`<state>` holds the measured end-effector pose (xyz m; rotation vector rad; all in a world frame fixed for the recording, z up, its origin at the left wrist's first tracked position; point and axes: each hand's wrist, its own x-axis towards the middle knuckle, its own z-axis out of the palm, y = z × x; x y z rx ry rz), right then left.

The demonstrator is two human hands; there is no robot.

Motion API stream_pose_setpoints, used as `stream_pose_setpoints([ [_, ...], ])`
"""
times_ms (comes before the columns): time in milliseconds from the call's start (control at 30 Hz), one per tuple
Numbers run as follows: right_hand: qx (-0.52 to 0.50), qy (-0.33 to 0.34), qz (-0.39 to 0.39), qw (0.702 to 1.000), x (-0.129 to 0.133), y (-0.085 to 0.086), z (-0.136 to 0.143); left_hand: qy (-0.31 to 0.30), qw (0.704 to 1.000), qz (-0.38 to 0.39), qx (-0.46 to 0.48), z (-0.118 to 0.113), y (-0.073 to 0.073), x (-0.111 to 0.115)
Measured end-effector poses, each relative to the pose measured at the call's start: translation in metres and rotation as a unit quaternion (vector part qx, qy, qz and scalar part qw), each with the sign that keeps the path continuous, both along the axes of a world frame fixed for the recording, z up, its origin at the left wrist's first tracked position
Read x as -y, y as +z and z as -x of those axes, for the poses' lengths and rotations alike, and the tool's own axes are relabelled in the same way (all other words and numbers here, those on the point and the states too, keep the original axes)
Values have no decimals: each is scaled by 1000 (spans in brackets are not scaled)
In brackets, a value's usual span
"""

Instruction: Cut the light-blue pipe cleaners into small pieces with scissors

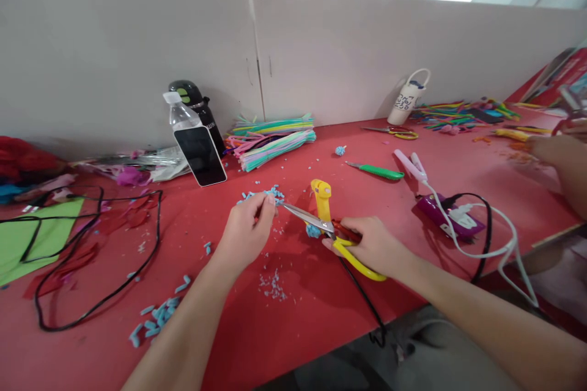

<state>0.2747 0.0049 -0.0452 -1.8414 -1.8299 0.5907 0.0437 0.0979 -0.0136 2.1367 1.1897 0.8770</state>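
My right hand holds a pair of scissors with red and yellow handles, the blades parted slightly and pointing left. Close to the scissor tips, my left hand has thumb and forefinger pinched together; whatever is between them is too small to make out. Just behind those fingers lies a pile of short blue fuzzy pieces. A yellow glue gun stands behind the blades, and a blue fuzzy ball shows below them. Tiny blue trimmings are scattered on the red table.
More blue pieces lie front left beside a looped black cable. A phone leans on bottles. Behind are bundled pipe cleaners. Right are a green-handled cutter, a purple power strip and another person's hand.
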Motion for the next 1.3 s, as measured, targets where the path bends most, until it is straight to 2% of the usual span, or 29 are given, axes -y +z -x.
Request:
stream_pose_setpoints([
  [433,-34,-13,-20,999,1,-2,2,16,1000,-13,1,0,0,0],
  [867,6,-1,-20,1000,-1,0,1,14,1000,2,1,0,-1,1],
  [1300,-19,-10,-22,1000,-1,-4,0,24,1000,-12,-4,0,-1,0],
])
